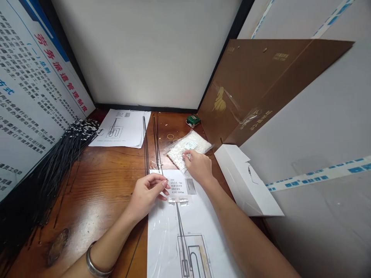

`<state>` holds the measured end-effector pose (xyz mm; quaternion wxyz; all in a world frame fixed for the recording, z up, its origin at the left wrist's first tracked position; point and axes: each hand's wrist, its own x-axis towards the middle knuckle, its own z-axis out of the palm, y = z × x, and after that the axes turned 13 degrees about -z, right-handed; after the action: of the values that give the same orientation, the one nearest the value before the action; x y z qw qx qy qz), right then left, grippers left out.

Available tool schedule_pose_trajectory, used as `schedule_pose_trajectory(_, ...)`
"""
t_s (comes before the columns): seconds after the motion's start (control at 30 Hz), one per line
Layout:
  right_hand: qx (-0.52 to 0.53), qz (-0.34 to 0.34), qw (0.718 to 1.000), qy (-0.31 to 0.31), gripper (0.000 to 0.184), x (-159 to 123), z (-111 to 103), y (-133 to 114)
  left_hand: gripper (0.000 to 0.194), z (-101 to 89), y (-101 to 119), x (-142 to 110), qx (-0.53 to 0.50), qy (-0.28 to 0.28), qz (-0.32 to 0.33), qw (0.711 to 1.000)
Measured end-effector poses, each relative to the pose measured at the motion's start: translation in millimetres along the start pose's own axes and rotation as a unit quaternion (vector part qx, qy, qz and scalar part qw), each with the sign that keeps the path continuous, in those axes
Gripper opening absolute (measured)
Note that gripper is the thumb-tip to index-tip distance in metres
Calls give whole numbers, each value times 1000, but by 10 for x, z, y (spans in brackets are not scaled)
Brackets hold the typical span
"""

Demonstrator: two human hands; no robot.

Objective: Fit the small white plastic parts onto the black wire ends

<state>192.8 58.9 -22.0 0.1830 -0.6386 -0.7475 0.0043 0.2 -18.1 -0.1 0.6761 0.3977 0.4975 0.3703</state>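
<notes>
The right hand (199,165), fingertips nearly together, is over the bag of white pieces (199,144) and the left hand (148,193) curls narrowly above the drawing sheet (162,235), though whether either grips anything cannot be told, while black cables (146,150) lie lengthwise on the table (113,170), apparently for easy reach.

- Wire bundle (68,158): left of frame, on table (107,173), beside poster (31,88).
- Paper stack (127,129): upper centre-left, right of bundle.
- Loose wires (146,148): centre, right of stack.
- Bag (199,142): right of loose wires; right hand (199,164) over near edge.
- Tape measure (193,121): behind bag.
- Diagram sheet (162,239): lower centre; left hand (148,194) at upper left corner.
- Box (246,185): right, beside bag.
- Cardboard panel (257,73): upper right, behind box.
</notes>
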Motion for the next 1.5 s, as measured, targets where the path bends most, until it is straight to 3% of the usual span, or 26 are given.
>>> schedule_pose_trajectory(0.3, 72, 5, 992, 103, 19, -13, 53, 90, 29, 4, -10, 11, -34, 25, 17, 999)
schedule_pose_trajectory(0.5, 226, -31, 937, 265, 23, -92, 3, -94, 31, 6, 8, 13, -61, 31, 12, 998)
schedule_pose_trajectory(0.57, 351, -20, 901, 254, 21, -161, -16, -274, 29, -7, 4, 15, -73, 29, 19, 997)
schedule_pose_trajectory(0.67, 545, 3, 824, 154, 16, -265, -38, -558, 27, -45, -9, 24, -87, 29, 39, 995)
schedule_pose_trajectory(0.77, 646, 5, 759, 85, 15, -329, -37, -728, 26, -79, -17, 38, -93, 48, 62, 993)
schedule_pose_trajectory(0.83, 670, 8, 739, 72, 16, -347, -12, -761, 26, -85, -17, 45, -84, 65, 71, 992)
schedule_pose_trajectory(0.9, 660, 4, 748, 76, 16, -353, 29, -758, 25, -80, -16, 49, -67, 83, 77, 991)
schedule_pose_trajectory(1.07, 581, -73, 802, 117, 14, -348, 124, -733, 24, -65, -15, 42, -51, 124, 85, 987)
schedule_pose_trajectory(1.5, 567, -136, 805, 111, 11, -320, 122, -695, 17, -64, -27, 47, -36, 130, 101, 986)
